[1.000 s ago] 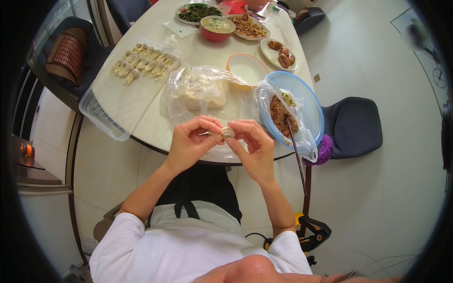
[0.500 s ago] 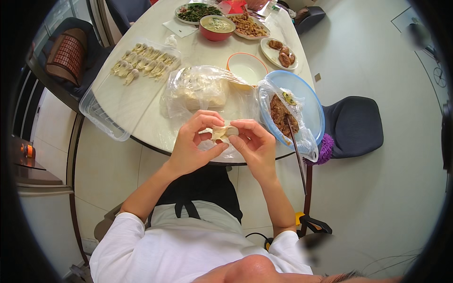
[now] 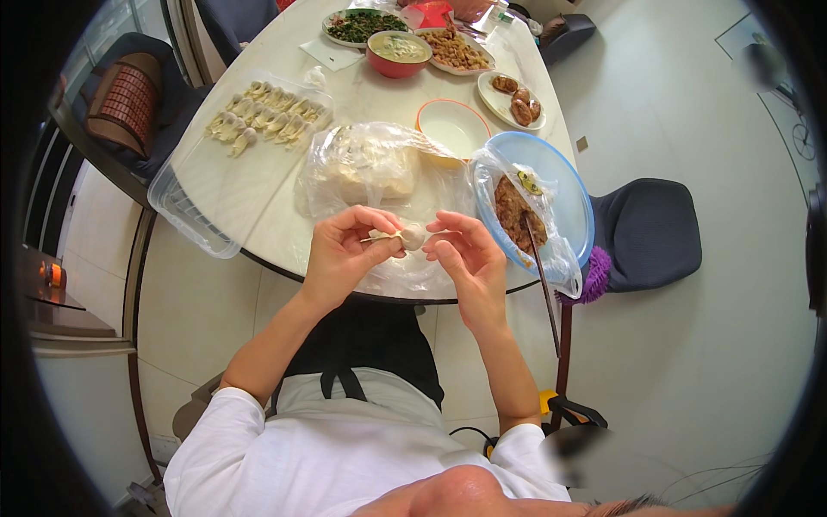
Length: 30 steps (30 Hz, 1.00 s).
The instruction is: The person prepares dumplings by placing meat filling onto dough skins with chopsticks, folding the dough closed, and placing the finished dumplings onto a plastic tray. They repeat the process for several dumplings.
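Note:
Over the near table edge, my left hand (image 3: 345,258) pinches a wonton (image 3: 413,236) by its pale wrapper tails, with the rounded filled end pointing right. My right hand (image 3: 472,258) is just right of it, fingers curved and apart, holding nothing. Beyond my hands lies a clear plastic bag (image 3: 366,164) with a pale stack inside, probably wrappers. On the right, a blue basin (image 3: 585,202) holds a plastic bag of brown minced filling (image 3: 510,208), with chopsticks (image 3: 544,293) stuck in it and jutting toward me. Several finished wontons (image 3: 267,114) sit in rows on a clear plastic tray (image 3: 194,211) at left.
An orange-rimmed bowl (image 3: 453,105) stands behind the wrapper bag. Farther back are a red bowl of soup (image 3: 399,69), a plate of greens (image 3: 362,26), a plate of diced food (image 3: 457,52) and a plate of brown pieces (image 3: 484,93). A dark chair (image 3: 650,233) stands at right.
My right hand has let go of the wonton and moved slightly right. The wonton, earlier between both hands, is now rounded and pinched in my left hand alone.

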Each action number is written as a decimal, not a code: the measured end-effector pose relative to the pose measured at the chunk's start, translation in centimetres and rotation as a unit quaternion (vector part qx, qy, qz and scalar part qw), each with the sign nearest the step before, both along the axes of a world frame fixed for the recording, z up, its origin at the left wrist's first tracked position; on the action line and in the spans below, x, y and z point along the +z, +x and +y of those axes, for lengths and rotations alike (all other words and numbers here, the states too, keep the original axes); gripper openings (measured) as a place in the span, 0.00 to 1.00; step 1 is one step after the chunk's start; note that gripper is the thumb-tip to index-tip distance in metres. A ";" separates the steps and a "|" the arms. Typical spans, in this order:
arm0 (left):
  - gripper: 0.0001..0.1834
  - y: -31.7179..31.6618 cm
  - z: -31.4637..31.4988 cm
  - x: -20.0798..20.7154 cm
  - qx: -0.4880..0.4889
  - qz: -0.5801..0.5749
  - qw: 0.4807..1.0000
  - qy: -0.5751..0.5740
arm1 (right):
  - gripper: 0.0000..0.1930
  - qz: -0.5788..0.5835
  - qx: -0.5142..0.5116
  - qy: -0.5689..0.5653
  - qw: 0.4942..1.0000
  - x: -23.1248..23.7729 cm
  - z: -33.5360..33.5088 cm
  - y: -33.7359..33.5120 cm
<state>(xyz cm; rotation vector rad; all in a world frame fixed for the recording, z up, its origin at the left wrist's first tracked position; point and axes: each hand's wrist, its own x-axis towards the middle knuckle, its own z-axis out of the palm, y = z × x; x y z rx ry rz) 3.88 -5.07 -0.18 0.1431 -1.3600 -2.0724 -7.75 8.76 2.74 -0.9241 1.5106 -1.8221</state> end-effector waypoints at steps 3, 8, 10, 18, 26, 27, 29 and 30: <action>0.07 0.1 -0.3 -0.5 -0.011 -0.007 0.999 0.050 | 0.18 0.017 -0.010 -0.002 1.000 0.0 0.2 0.2; 0.09 2.0 -1.3 0.4 0.009 -0.011 1.000 -0.008 | 0.16 0.061 -0.035 -0.019 0.997 -1.0 0.2 0.4; 0.10 3.4 -2.7 1.1 0.069 -0.016 0.996 -0.050 | 0.14 0.089 -0.055 -0.018 0.994 -1.2 0.5 0.5; 0.06 8.5 -16.7 2.1 0.244 -0.185 0.910 -0.279 | 0.13 0.080 -0.051 -0.020 0.995 -1.5 0.7 0.4; 0.06 6.2 -19.8 0.4 0.261 -0.203 0.793 -0.512 | 0.12 0.120 -0.061 -0.017 0.991 -1.4 1.0 0.3; 0.06 5.9 -19.9 0.5 0.266 -0.191 0.742 -0.585 | 0.12 0.120 -0.062 -0.017 0.991 -1.5 1.1 0.2; 0.07 5.7 -20.2 0.3 0.268 -0.179 0.685 -0.653 | 0.11 0.125 -0.062 -0.018 0.990 -1.6 1.3 0.1; 0.06 5.7 -20.5 0.0 0.258 -0.170 0.660 -0.685 | 0.11 0.124 -0.063 -0.018 0.990 -1.5 1.4 0.1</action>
